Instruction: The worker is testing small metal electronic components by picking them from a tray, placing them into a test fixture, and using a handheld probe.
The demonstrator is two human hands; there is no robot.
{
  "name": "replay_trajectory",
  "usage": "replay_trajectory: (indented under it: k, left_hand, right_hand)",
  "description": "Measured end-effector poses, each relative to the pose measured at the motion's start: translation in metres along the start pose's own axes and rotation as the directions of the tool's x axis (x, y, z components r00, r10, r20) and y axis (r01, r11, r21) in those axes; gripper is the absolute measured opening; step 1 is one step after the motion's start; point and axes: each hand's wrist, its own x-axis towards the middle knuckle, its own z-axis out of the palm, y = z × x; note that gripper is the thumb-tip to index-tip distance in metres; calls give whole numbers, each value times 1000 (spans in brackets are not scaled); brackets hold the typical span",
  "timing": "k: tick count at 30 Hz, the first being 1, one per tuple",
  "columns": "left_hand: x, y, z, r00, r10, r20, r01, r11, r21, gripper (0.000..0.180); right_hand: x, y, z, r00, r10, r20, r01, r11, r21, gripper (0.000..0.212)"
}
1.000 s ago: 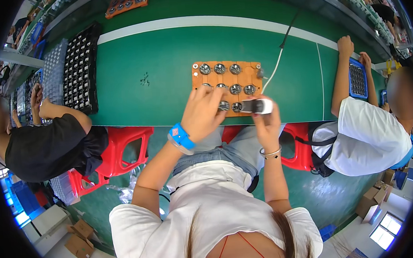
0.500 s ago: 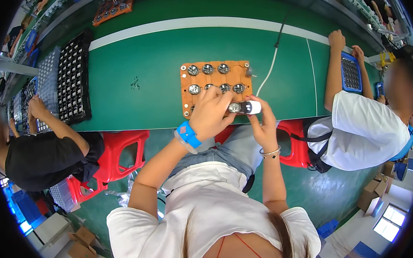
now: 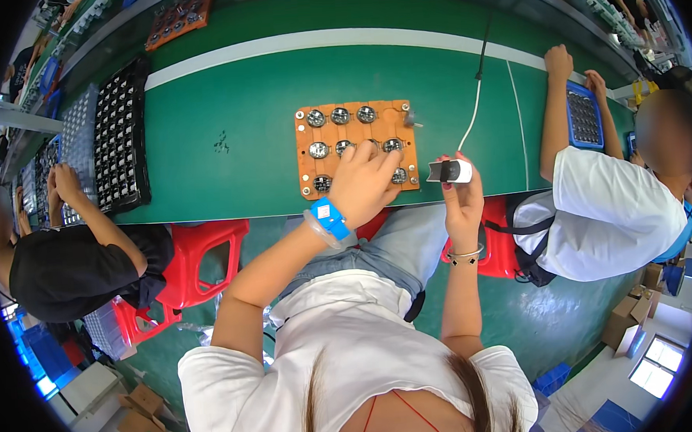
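Observation:
An orange fixture board (image 3: 305, 162) lies near the table's front edge, with several round, shiny dark parts (image 3: 317, 118) seated in its recesses. My left hand (image 3: 362, 184) is over the board's lower middle, its fingers bent down among the parts. The fingers hide whatever is between their tips. One round part (image 3: 399, 176) shows just beside the hand, near the board's lower right. Right of the board, my right hand (image 3: 464, 202) is closed around a small white and black handheld device (image 3: 451, 171), held just above the table edge. A cable (image 3: 472, 117) runs up behind the device.
A small knobbed metal piece (image 3: 413, 120) sits at the board's right edge. Small dark bits (image 3: 221, 142) lie on the green table to the left. Black trays (image 3: 121, 142) stand farther left. Another orange board (image 3: 179, 19) is at the back. People work on both sides, one at a blue tray (image 3: 585, 117).
My right hand has moved right, carrying the device away from my left hand and the board. The round part beside the device has left that spot. My left hand remains over the board.

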Motion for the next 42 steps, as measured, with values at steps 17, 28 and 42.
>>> replay_trajectory:
  k: [17, 28, 42]
  left_hand:
    - [16, 13, -2, 993, -21, -113, -1, 981, -192, 33]
    - [-13, 2, 2, 995, -18, -95, 14, 999, -47, 47]
    - [-54, -34, 0, 929, -313, -198, 324, 946, 27, 83]
  right_hand:
    - [2, 6, 8, 995, 6, 98, 1, 997, -71, 39]
    - [5, 25, 0, 951, -45, -305, 60, 997, 40, 41]
    - [5, 59, 13, 876, -123, -466, 42, 983, -179, 36]
